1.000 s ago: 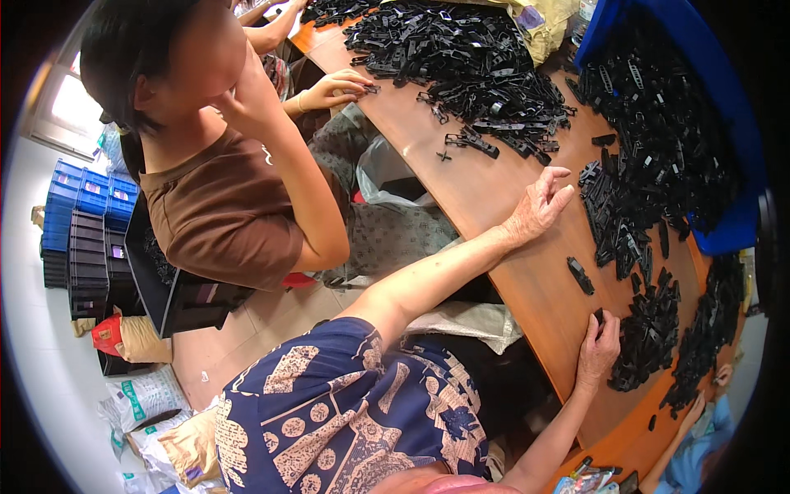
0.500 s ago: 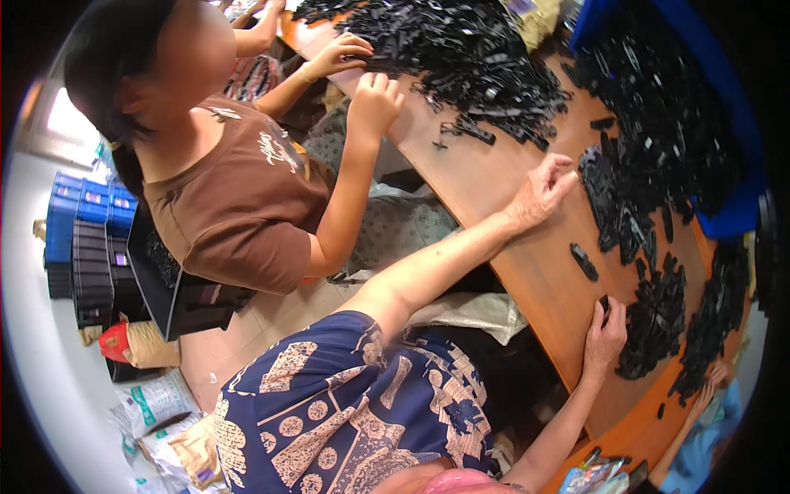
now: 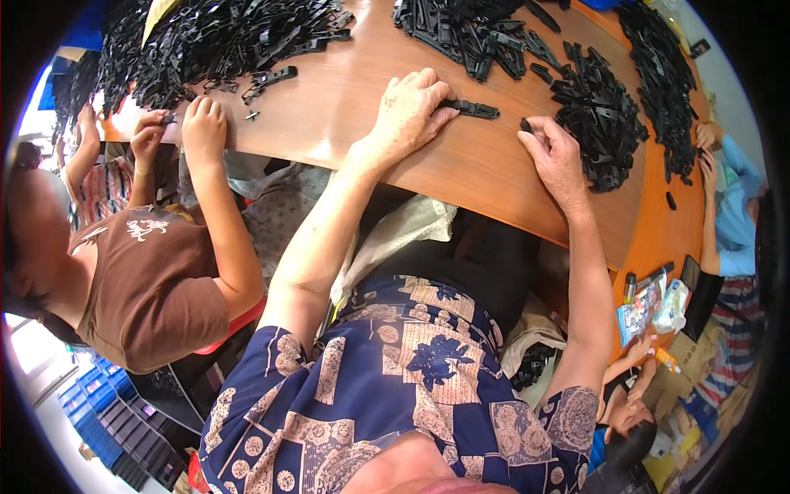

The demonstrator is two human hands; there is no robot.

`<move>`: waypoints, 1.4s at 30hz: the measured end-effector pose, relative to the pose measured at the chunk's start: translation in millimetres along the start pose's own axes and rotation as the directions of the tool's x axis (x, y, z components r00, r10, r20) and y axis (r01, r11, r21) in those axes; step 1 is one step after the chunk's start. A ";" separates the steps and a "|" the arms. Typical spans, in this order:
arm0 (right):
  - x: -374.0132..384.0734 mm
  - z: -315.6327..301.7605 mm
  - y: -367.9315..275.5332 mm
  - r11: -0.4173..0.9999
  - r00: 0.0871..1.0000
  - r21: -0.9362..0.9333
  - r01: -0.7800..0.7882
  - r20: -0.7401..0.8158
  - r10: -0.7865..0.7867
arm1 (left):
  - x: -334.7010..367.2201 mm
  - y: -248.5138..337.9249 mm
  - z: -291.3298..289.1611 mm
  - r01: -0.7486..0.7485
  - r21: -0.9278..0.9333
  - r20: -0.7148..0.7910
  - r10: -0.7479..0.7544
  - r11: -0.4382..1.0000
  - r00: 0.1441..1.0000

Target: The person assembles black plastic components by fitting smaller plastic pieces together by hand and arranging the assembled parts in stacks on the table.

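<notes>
On the wooden tabletop, my left hand point(image 3: 409, 115) is closed, thumb and fingers pinching the near end of a long black plastic part point(image 3: 477, 109). That part lies flat and points to the right; its exact kind is unclear. To its right, my right hand point(image 3: 556, 160) is closed, with a small dark piece point(image 3: 525, 125) between thumb and forefinger, mostly hidden by the fingers. Just beyond my right hand spreads a pile of similar black parts point(image 3: 599, 123). Another heap of long black parts point(image 3: 473, 37) lies farther back, ahead of my left hand.
At left, a co-worker in a brown shirt point(image 3: 156, 284) handles small parts beside a large black heap point(image 3: 239, 41). Another person in blue point(image 3: 736, 206) works at the right by a long pile point(image 3: 658, 74). Plastic packets point(image 3: 646, 309) lie at the table's right end.
My view has swung to the left and levelled. My left hand, empty and apart before, has come to the long black part. The right hand still pinches its small piece.
</notes>
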State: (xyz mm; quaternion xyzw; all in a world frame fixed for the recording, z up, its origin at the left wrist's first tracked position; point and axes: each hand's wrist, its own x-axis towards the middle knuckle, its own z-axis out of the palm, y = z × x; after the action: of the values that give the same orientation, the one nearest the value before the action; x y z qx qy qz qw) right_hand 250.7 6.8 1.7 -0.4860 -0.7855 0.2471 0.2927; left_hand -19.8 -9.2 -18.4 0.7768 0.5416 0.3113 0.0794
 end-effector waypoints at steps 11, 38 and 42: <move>23.3 -20.8 -25.1 0.950 0.918 -0.180 0.254 0.355 -0.178 | -2.8 15.5 4.3 -0.091 -0.114 0.046 0.096 0.989 0.994; 113.1 -12.3 31.1 0.659 0.934 -0.661 0.358 0.263 -0.242 | 80.2 17.4 22.0 0.036 0.204 -0.225 0.011 0.978 0.974; 114.9 -15.4 35.6 0.655 0.911 -0.633 0.413 0.296 -0.289 | 80.2 23.0 31.2 0.041 0.256 -0.187 0.008 0.966 0.982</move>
State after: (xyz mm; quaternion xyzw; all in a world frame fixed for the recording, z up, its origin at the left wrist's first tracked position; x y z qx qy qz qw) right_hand 242.6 127.2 13.8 -0.3748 -0.9211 -0.0806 0.0678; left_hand 33.8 59.7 -0.6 0.7433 0.5892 0.3088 -0.0710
